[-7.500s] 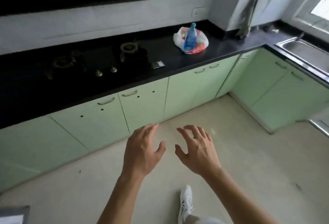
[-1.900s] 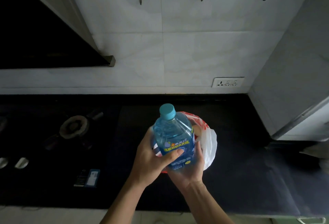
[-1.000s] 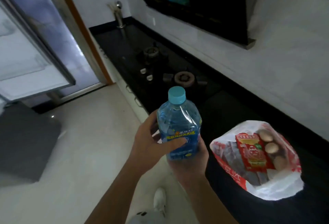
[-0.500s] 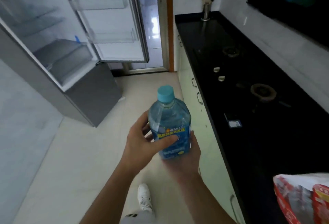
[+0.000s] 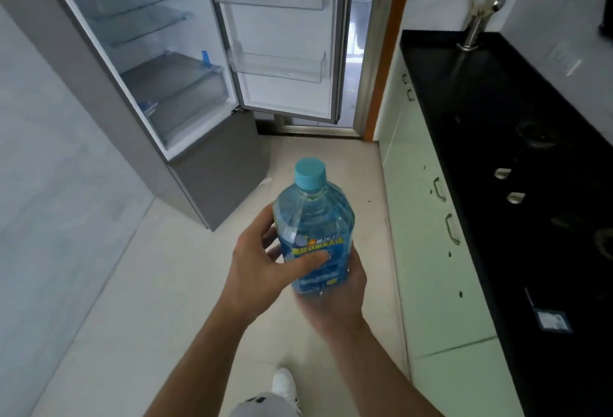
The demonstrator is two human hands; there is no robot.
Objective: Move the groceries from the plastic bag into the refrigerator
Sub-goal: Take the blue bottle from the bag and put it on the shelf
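- A blue-tinted water bottle (image 5: 313, 234) with a light blue cap (image 5: 310, 174) is held upright in the air in front of the refrigerator (image 5: 109, 91), apart from it and above the pale floor (image 5: 159, 284).
- The left hand (image 5: 260, 265) grips the bottle from the side nearer the refrigerator. Its fingers (image 5: 270, 234) curl round the far side and the thumb lies across the blue and yellow label (image 5: 318, 244).
- The right hand (image 5: 336, 300) cups the bottle's base from below, on the side away from the refrigerator. Its fingers (image 5: 357, 267) are wrapped up round the lower wall.
- The refrigerator's upper compartment stands open. Glass shelves (image 5: 139, 15) and a clear drawer (image 5: 185, 95) show inside, with nothing visible on them.
- The refrigerator door (image 5: 282, 85) is swung wide, its inner side facing the camera, and it carries two clear door bins (image 5: 278, 67).
- The lower grey door (image 5: 219, 164) of the refrigerator is closed.
- Across the floor from the refrigerator runs a black counter (image 5: 497, 138) over pale green cabinets (image 5: 428, 251) with metal handles.
- On that counter are two stove knobs (image 5: 509, 184), a burner ring (image 5: 534, 133), a metal tap-like fitting (image 5: 477, 22) at the far end, and a small flat packet (image 5: 552, 320) at the end farthest from the refrigerator.
- An orange door frame (image 5: 384, 52) rises between the refrigerator door and the counter.
- A white shoe (image 5: 283, 383) rests on the floor below the arms.
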